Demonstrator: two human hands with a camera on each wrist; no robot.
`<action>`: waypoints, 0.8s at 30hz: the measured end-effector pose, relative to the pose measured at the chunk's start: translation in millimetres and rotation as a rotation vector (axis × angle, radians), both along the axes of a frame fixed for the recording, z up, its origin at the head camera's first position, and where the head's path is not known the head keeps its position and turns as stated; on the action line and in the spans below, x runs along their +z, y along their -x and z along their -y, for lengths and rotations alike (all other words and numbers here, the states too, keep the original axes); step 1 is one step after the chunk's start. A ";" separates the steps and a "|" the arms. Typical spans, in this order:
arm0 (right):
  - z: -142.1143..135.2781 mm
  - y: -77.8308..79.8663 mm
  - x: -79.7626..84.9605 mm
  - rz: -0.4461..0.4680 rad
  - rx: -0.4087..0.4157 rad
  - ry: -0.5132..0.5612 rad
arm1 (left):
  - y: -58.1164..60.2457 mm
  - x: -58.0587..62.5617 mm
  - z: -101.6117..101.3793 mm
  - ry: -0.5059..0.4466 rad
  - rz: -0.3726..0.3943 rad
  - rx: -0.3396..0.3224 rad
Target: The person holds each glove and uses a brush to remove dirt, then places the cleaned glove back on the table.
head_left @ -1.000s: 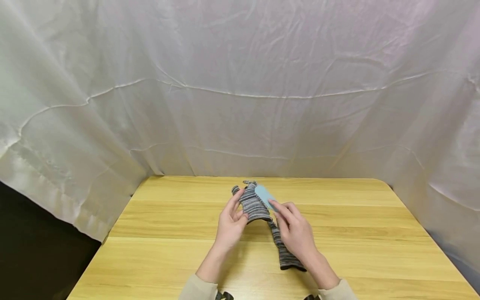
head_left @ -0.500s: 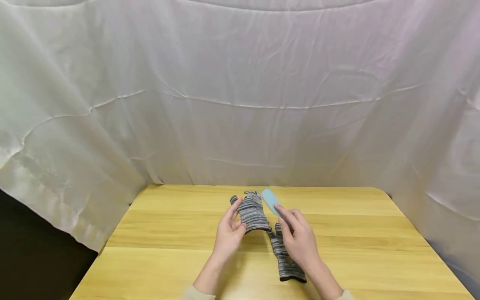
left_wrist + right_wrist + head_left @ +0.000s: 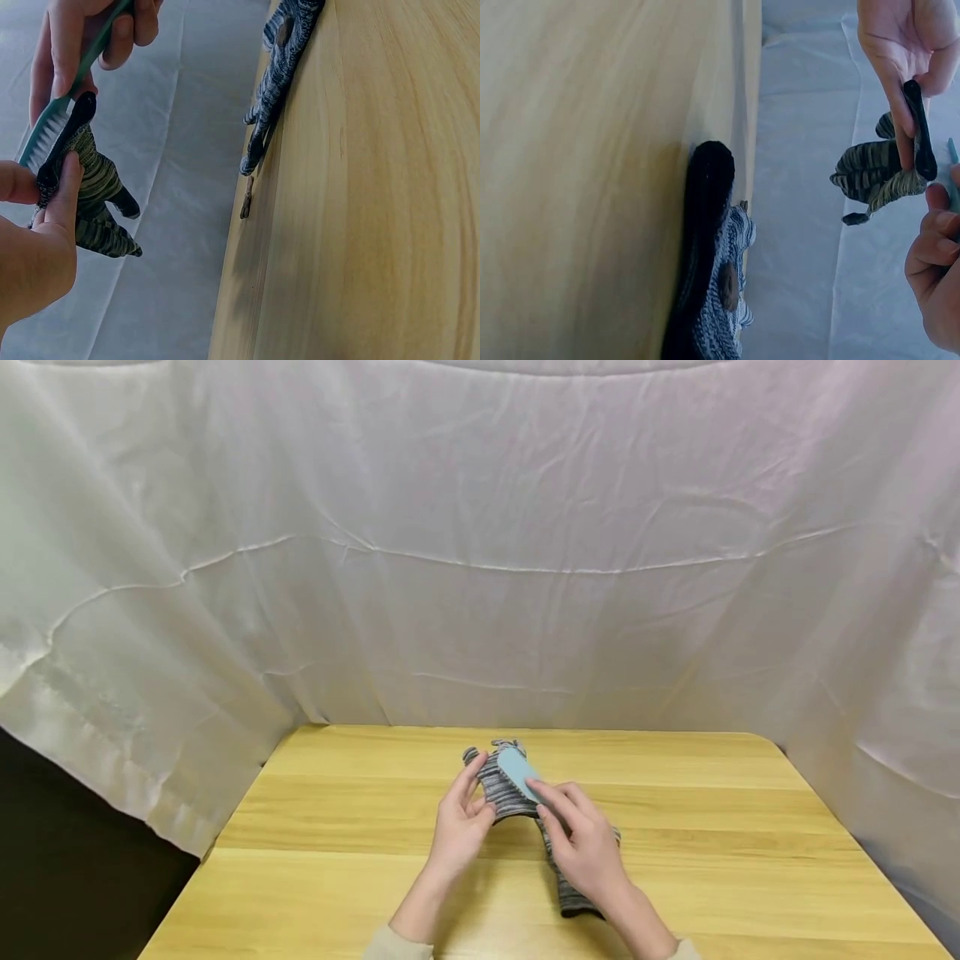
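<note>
My left hand point(image 3: 461, 822) pinches a grey-and-black striped knit glove point(image 3: 497, 793) by its edge, holding it up above the table. Its dark cuff faces me and its fingers point away. In my right hand point(image 3: 588, 847) is a light blue brush point(image 3: 516, 770), index finger stretched along its back. White bristles point(image 3: 51, 133) lie against the glove near the cuff in the left wrist view. A second matching glove point(image 3: 566, 881) rests on the table beneath my right hand, partly hidden by it; a brown spot point(image 3: 729, 286) shows on it in the right wrist view.
The wooden table point(image 3: 315, 877) spreads out around both hands. Pale satin curtain point(image 3: 480, 618) hangs behind and along the sides, with a dark area point(image 3: 75, 860) at lower left. A small brown bit point(image 3: 247, 199) lies by the second glove's fingertips.
The brush was over the glove, swung off its right side half a second ago, and is now back over it, farther left. My left hand keeps its hold on the glove.
</note>
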State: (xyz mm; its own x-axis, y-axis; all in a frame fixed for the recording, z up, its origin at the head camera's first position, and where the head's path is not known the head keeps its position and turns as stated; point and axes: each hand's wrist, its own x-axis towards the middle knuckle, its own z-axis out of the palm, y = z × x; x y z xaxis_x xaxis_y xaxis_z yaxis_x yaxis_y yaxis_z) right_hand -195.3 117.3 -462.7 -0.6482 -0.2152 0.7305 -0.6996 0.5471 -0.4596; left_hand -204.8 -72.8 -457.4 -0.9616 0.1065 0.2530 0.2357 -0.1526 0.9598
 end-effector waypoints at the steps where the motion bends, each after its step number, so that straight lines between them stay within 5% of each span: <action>1: 0.8 -0.2 -0.1 -0.011 0.006 -0.007 | 0.3 0.2 -0.1 -0.005 -0.002 -0.006; 14: 2.0 -3.4 -5.4 0.067 0.041 -0.129 | -0.7 0.4 -0.2 -0.021 0.016 -0.022; 24: 1.5 0.5 -6.3 -0.027 0.026 -0.146 | 1.0 -0.4 0.2 -0.006 -0.023 -0.007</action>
